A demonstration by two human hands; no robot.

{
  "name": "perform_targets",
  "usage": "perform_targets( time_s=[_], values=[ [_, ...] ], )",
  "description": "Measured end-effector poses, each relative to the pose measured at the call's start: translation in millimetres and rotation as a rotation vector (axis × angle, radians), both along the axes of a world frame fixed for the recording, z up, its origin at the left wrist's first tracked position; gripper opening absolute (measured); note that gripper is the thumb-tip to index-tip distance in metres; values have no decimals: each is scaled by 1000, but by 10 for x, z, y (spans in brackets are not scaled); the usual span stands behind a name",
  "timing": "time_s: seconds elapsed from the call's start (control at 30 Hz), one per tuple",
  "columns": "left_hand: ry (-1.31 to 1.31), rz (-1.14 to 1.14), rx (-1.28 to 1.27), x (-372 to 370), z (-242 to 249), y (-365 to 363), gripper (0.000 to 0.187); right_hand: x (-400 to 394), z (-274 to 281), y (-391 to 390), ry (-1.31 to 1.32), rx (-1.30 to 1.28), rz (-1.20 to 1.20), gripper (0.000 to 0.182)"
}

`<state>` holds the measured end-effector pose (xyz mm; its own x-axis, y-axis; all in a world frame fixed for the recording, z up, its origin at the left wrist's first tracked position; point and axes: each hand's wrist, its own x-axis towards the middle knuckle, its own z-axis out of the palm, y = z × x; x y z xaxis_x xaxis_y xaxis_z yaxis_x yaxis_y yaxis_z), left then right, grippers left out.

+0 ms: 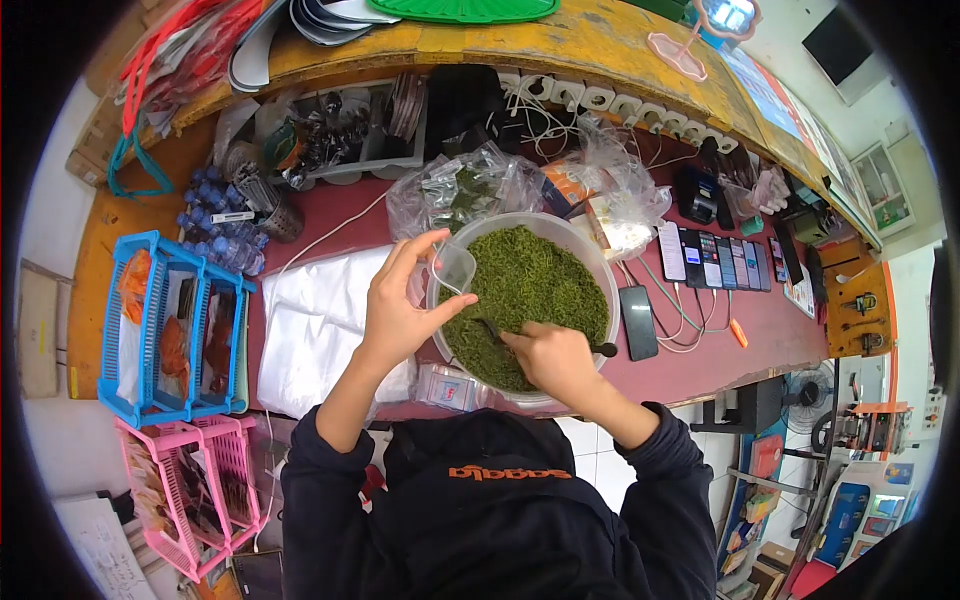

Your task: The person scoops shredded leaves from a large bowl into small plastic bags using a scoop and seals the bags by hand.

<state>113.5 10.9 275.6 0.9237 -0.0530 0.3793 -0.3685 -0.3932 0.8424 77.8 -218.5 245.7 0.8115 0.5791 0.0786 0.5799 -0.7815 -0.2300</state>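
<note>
A large translucent tub full of chopped green leaf-like flakes stands at the table's front, before my body. My left hand is over the tub's left rim, thumb and forefinger pinching a small clear plastic cup-like container by its opposite edges, its mouth towards the flakes. My right hand is closed around a dark spoon low over the flakes. The spoon's bowl end dips into them, and its black handle end sticks out to the right.
White plastic sheets lie left of the tub, near blue baskets. A clear packet sits at the front edge. Clear plastic bags lie behind. Several phones and charging cables are at right, one dark phone closest to the tub.
</note>
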Motion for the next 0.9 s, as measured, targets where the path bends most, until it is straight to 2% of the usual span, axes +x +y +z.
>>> perform_targets(
  time_s=[0.03,0.07,0.13,0.17,0.23,0.3,0.33,0.4,0.47,0.53,0.63,0.73,0.77,0.87,0.9],
  values=[
    [1,2,-1,-8,6,4,68,-8,45,-49,131,75,-58,24],
    [27,3,-1,-15,11,6,68,17,48,-124,132,74,-58,24],
    [50,6,-3,-8,15,5,68,129,100,-278,179,324,-189,19],
    [18,0,41,0,10,5,67,135,193,-332,284,311,-273,19],
    [-13,-8,84,36,-26,-9,66,130,203,-420,257,338,-300,19],
    [-207,-19,223,83,-62,-54,65,117,240,-494,192,352,-351,18],
    [-207,-19,223,68,-45,-91,65,107,284,-493,193,351,-350,18],
    [255,-99,291,16,12,-204,62,79,422,-472,55,392,-383,16],
    [149,-107,324,23,-153,-322,62,54,486,-405,-24,399,-414,15],
    [172,-142,279,19,-171,-447,63,49,492,-362,-433,312,-352,17],
    [136,-131,261,37,-176,-550,61,3,541,-305,-523,200,-341,19],
    [72,-71,248,48,-259,-526,60,10,606,-363,-542,251,-388,19],
    [38,-42,238,48,-278,-512,60,10,647,-394,-541,252,-385,19],
    [86,63,206,-28,-183,-528,63,-5,784,-494,-246,234,-401,15],
    [84,59,205,-51,-199,-571,63,53,795,-424,-138,332,-323,17]
  ],
)
